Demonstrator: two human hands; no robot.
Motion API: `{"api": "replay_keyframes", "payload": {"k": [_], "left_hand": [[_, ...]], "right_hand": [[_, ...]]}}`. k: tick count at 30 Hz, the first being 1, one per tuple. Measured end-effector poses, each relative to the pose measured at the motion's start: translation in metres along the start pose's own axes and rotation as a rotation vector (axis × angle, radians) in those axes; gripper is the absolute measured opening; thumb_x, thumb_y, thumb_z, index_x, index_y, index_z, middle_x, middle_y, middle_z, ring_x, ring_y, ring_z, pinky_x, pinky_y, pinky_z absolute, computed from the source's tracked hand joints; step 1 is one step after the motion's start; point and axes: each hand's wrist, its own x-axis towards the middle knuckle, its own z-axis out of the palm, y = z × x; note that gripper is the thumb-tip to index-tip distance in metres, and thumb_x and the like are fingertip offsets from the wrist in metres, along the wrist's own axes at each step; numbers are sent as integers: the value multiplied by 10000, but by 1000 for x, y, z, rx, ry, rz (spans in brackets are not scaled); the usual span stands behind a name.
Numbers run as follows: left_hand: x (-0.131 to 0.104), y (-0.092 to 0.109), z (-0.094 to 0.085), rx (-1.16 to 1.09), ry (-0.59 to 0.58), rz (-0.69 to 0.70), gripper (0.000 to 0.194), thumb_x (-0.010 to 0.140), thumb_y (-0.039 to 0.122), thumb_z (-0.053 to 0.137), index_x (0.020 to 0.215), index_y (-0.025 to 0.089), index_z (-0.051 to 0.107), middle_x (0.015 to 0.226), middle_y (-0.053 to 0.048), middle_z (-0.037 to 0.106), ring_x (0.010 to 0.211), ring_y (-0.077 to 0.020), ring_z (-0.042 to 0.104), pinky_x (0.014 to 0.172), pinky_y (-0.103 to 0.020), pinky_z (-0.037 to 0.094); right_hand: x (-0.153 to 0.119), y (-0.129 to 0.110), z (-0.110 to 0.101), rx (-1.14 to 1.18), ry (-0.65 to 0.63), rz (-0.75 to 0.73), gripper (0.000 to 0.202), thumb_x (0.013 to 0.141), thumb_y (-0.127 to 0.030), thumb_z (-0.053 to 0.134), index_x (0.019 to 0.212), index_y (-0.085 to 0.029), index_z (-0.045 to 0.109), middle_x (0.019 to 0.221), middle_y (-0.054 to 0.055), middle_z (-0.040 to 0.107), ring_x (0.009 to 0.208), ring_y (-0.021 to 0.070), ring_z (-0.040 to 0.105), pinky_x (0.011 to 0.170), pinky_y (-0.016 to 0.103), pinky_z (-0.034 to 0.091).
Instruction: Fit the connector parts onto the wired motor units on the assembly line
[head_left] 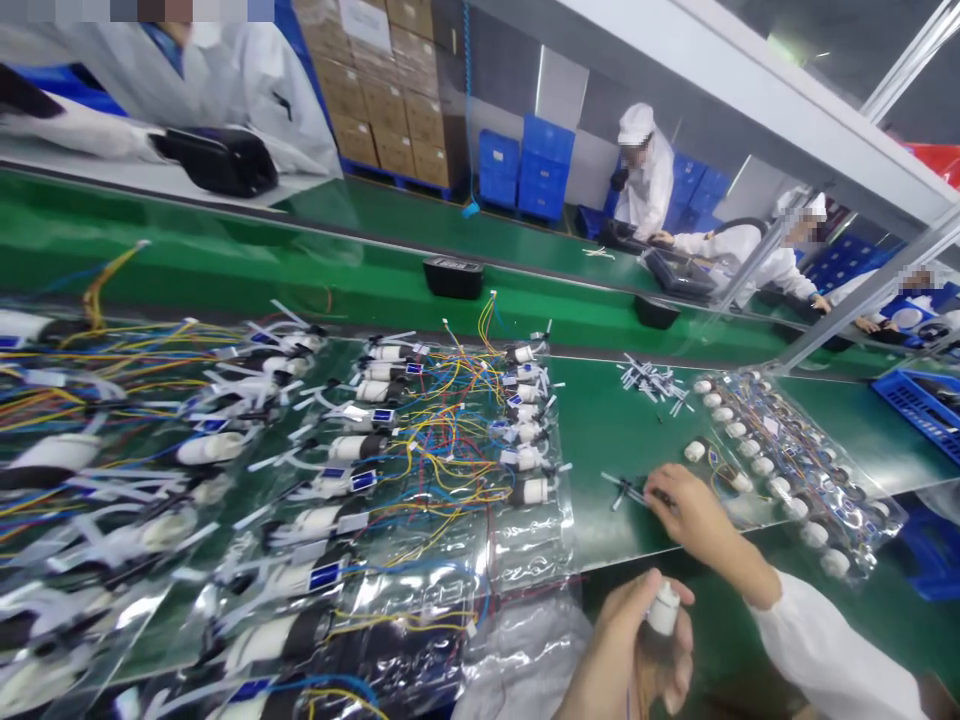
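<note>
My left hand (637, 645), near the bottom edge, has its fingers wrapped round a small white cylindrical part (663, 610) with its end facing up. Thin wires hang below that hand. Farther forward, my right hand (690, 510) reaches over the green table, its fingertips pinched together at a small bunch of black and white strips (626, 490). What the pinch holds, if anything, is too small to make out. Just beyond that hand, a white and black cylinder (697, 451) with wires lies on a clear plastic sheet.
Rows of wired white cylinders (349, 447) lie on clear plastic trays to the left. More sit in a tray (795, 470) at right. A pile of white strips (652, 380) lies on the table (592, 410). A blue basket (922, 400) stands far right. Several co-workers work across the line.
</note>
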Motion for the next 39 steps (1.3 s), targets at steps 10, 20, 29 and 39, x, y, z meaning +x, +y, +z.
{"api": "replay_keyframes", "payload": {"k": [10,20,29,39], "left_hand": [[-14,-6,5,123,78,190,718,707,795,793,1030,182,602,712,5,638,452,-73,475,431,-226,270],[-54,31,14,353,247,456,712,829,849,609,925,147,679,561,34,516,433,-56,295,457,-245,199],[-52,39,15,489,449,609,645,840,820,628,671,211,495,476,63,448,426,-68,290,450,-222,242],[-52,35,18,667,622,633,660,836,836,601,635,216,504,506,70,405,462,-97,299,450,-218,274]], "right_hand": [[26,-23,36,156,7,-14,177,1022,-304,544,1001,-198,685,1009,132,719,940,308,641,850,460,526],[5,-67,-8,661,2,73,210,1028,-408,628,1040,-207,687,922,62,758,765,188,734,665,266,584],[-20,-116,-31,846,-48,54,125,969,-325,727,922,-213,758,805,31,718,686,147,653,617,233,499],[-27,-118,-23,979,-14,154,326,925,-480,744,893,-155,745,791,31,681,652,124,560,578,238,422]]}}
